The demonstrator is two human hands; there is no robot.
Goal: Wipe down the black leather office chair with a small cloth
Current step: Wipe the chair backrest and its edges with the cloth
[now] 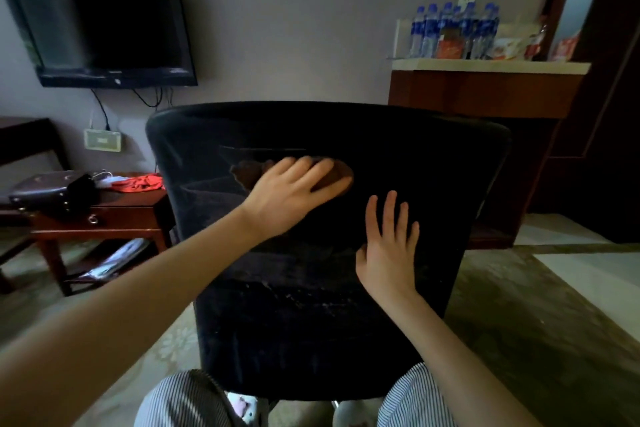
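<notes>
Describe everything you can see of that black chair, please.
The black chair shows mainly its backrest: broad, with rounded top corners, narrowing toward the bottom. Its covering looks like dark leather, worn, with pale flecks and cracks across the lower half. It stands upright on the patterned carpet. The left hand presses a brown cloth flat against its upper part. The right hand lies flat lower down, fingers spread. Seat and base are hidden.

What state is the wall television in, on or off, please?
Off: the television screen is dark all over, showing only faint reflections.
</notes>
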